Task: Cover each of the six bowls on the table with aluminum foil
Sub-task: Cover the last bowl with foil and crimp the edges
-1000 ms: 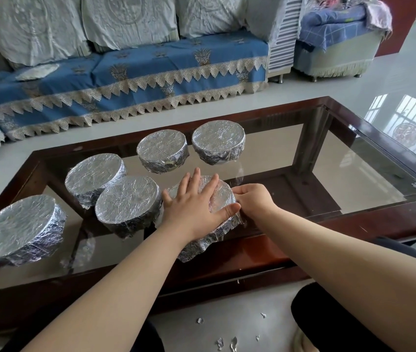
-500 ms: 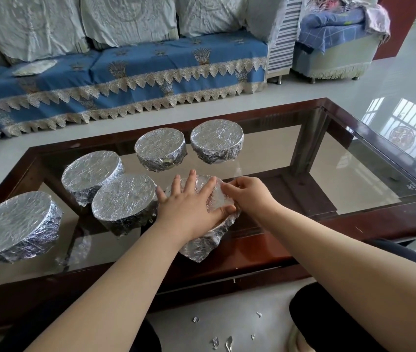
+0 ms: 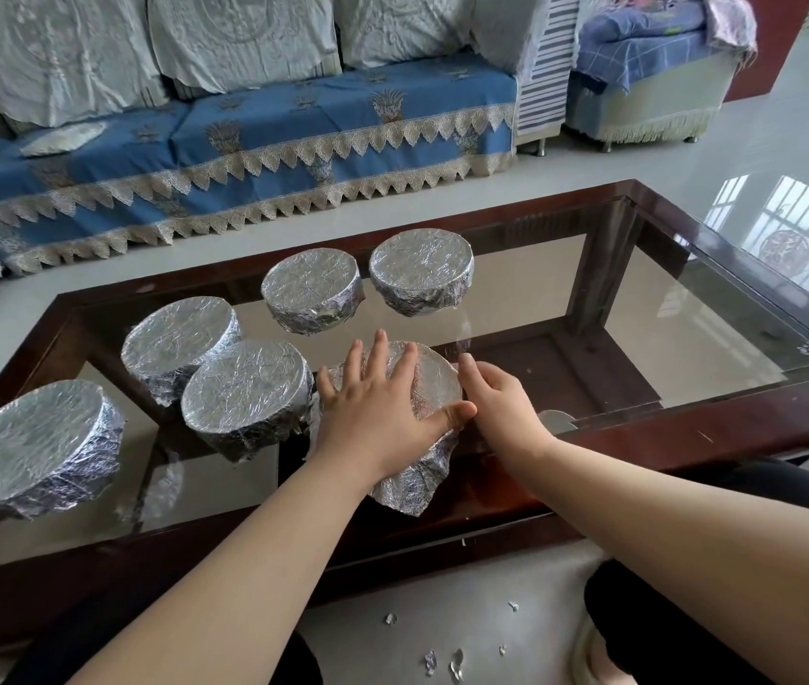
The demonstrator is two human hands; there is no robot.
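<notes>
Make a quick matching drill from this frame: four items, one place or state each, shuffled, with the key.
Items
1. left hand
2. right hand
3. foil scraps
4. far-right bowl

Places or states
A. on the floor, near side of the table
B. flat on top of the nearest bowl
C. fully wrapped, no hand on it
D. fingers at that bowl's right rim

Pairs: 1-B, 2-D, 3-A, 4-C
</notes>
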